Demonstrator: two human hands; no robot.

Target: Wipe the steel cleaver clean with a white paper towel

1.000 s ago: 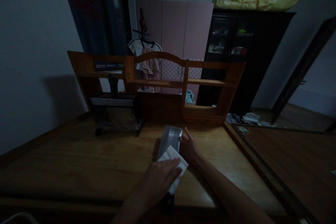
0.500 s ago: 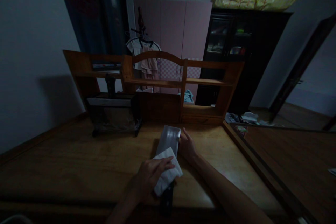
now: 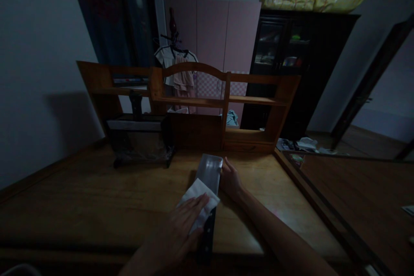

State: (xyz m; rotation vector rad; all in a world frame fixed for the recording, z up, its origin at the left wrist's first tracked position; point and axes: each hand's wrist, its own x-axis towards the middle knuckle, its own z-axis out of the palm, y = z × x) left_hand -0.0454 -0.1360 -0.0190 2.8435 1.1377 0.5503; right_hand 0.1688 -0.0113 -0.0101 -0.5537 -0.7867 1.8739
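A kitchen cleaver (image 3: 209, 170) lies on the wooden desk (image 3: 106, 207), its broad metal blade pointing away from me and its black riveted handle toward me. My left hand (image 3: 186, 220) presses a folded white tissue (image 3: 198, 189) onto the blade near the handle, fingers laid over the paper. At the blade's far right edge, my right hand (image 3: 232, 181) grips the cleaver, thumb up along the side; its other fingertips are partly hidden.
A black knife holder (image 3: 139, 140) with a dark-handled knife upright in it stands at the back left. Behind runs a wooden shelf unit (image 3: 194, 102). To the right, past the desk's raised edge, is a brown wooden surface (image 3: 359, 194).
My left hand and the tissue have shifted left across the blade, and the fingers now lie flatter over the paper. The right hand and cleaver stay nearly in place.
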